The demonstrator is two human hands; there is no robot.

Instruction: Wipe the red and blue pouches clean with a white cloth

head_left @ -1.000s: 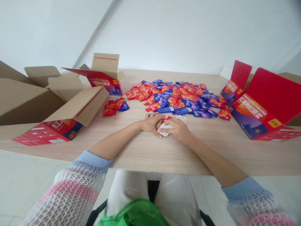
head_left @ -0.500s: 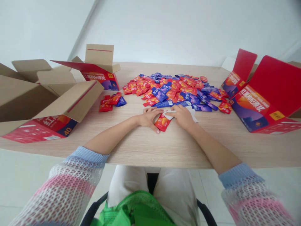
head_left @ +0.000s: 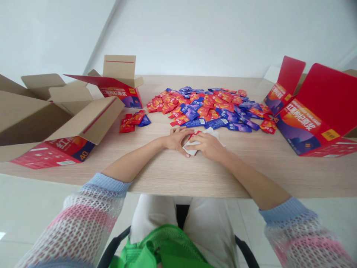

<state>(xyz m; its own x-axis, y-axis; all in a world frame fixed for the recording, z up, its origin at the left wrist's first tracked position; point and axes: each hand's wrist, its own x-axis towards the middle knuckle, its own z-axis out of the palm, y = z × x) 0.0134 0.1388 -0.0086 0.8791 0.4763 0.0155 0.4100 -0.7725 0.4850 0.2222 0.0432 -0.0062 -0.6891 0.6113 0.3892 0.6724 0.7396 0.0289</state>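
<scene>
A red sachet [head_left: 194, 136] lies flat on the table in front of me, mostly covered. My left hand [head_left: 176, 140] steadies it from the left, thumb at the near edge and fingers at the far one. Over the sachet, my right hand [head_left: 210, 146] presses a white tissue [head_left: 190, 151] down with its fingers. Part of the tissue sticks out beyond the knuckles. Just past both hands spreads a large heap of red and blue sachets [head_left: 206, 108].
A small group of sachets [head_left: 134, 120] lies to the left. Open cartons stand on both sides: a near left one [head_left: 67, 149], a far left one [head_left: 122, 96], a near right one [head_left: 304, 128] and a far right one [head_left: 279, 96]. The table's front edge [head_left: 189, 194] is close to my lap.
My right hand has slid the tissue left and toward me across the red sachet, hiding most of it. The left hand stays nearly in place.
</scene>
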